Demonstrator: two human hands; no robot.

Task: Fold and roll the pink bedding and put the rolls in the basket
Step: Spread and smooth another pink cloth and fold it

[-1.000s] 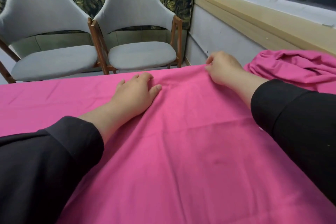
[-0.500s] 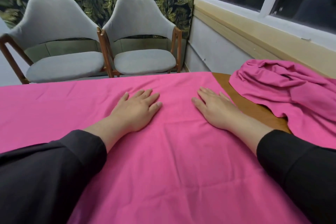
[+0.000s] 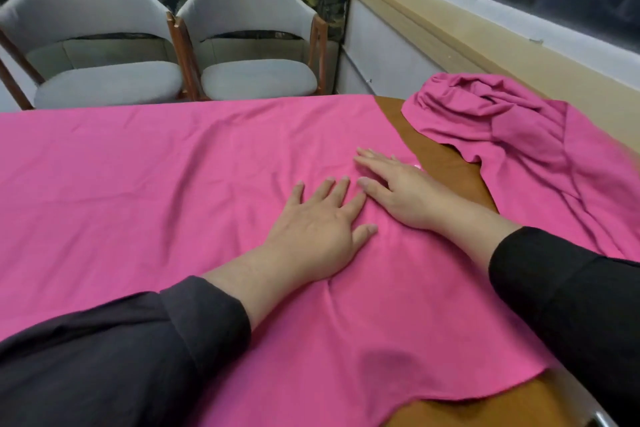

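Head view: pink sheet [image 3: 145, 184] flat beneath both hands' outstretched fingers [image 3: 341, 189].

The sheet [image 3: 173, 184] is matt pink cloth, faintly creased; the heap [image 3: 502, 121] looks the same. The table [image 3: 446, 163] is smooth brown wood. The chairs [image 3: 256, 28] have grey fabric and wooden frames.

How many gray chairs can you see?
2. One gray chair stands at the far left behind the table; the second gray chair stands right beside it, nearer the wall. Others may be hidden outside the picture.
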